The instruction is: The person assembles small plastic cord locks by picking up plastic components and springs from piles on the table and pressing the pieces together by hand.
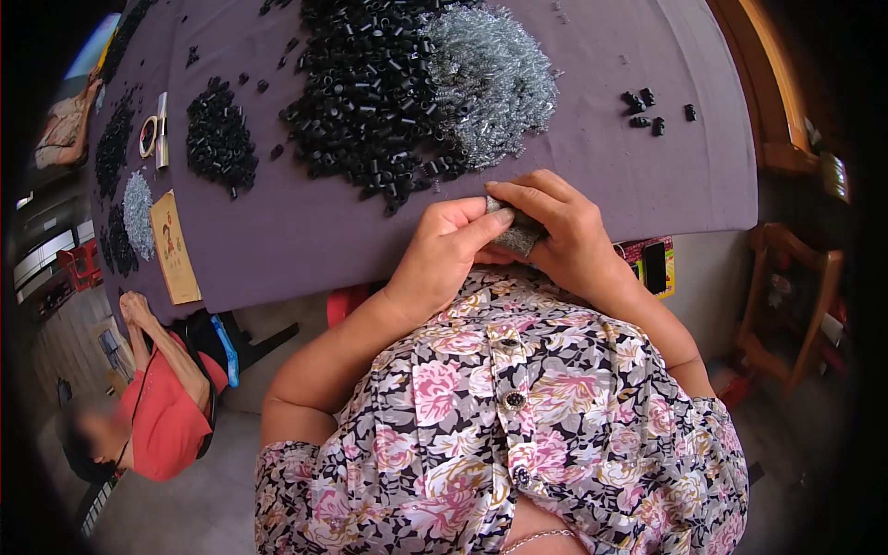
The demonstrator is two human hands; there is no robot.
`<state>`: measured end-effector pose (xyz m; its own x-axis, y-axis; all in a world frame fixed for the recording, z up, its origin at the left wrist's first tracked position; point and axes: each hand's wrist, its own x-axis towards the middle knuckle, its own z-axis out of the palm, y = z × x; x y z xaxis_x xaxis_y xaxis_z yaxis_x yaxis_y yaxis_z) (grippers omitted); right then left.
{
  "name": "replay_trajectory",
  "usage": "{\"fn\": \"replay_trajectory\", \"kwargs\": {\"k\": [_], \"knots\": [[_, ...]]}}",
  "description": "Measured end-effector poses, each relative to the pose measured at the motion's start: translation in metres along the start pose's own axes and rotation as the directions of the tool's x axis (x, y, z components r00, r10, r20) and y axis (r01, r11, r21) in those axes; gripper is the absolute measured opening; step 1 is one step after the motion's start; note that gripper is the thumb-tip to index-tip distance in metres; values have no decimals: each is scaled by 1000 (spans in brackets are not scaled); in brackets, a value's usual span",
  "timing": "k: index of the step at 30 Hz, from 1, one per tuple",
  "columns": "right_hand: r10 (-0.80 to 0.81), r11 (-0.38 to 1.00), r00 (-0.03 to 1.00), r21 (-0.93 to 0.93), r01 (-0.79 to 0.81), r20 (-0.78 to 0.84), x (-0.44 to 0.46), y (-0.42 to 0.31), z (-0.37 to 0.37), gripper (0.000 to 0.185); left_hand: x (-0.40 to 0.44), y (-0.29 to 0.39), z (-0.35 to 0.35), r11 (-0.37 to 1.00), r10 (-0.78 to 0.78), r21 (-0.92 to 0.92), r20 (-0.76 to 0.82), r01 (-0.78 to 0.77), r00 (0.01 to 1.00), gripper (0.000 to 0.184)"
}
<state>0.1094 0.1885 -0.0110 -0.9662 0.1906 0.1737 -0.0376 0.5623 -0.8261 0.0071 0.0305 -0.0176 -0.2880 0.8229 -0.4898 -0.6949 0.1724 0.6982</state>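
Close to my body, at the near edge of the cloth-covered table, my left hand (446,248) and my right hand (571,225) meet with bent fingers. Between them is a small grey piece (518,235) that looks like coarse cloth. My left thumb presses on it, and my right fingers close over its upper end. Anything smaller inside the grip is hidden. Just beyond the hands lies a heap of clear or silvery springs (495,88), touching a large heap of short black plastic tubes (370,102).
Several black pieces (638,121) lie at the right. Leftward are a smaller black heap (220,139), a tape roll (148,136) and a printed tan card (176,254). A phone (655,268) and wooden chair (795,314) are right. A co-worker in red (171,407) sits left.
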Motion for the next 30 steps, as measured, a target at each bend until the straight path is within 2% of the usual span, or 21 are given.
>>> {"fn": "replay_trajectory", "kwargs": {"k": [9, 24, 27, 30], "knots": [[-32, 999, 999, -11, 32, -28, 0, -1, 0, 47, 0, -3, 1, 999, 39, 12, 7, -39, 999, 27], [-119, 992, 992, -45, 116, -50, -4, 5, 2, 50, -2, -2, 3, 998, 29, 47, 11, -30, 1000, 29], [-99, 995, 995, -33, 98, -29, -4, 5, 1, 52, -1, 1, 1, 996, -11, 93, 36, 7, 999, 29], [-46, 997, 999, 54, 46, 1, -4, 5, -3, 54, 1, 1, 0, 999, -29, 28, 42, 28, 999, 29]]}}
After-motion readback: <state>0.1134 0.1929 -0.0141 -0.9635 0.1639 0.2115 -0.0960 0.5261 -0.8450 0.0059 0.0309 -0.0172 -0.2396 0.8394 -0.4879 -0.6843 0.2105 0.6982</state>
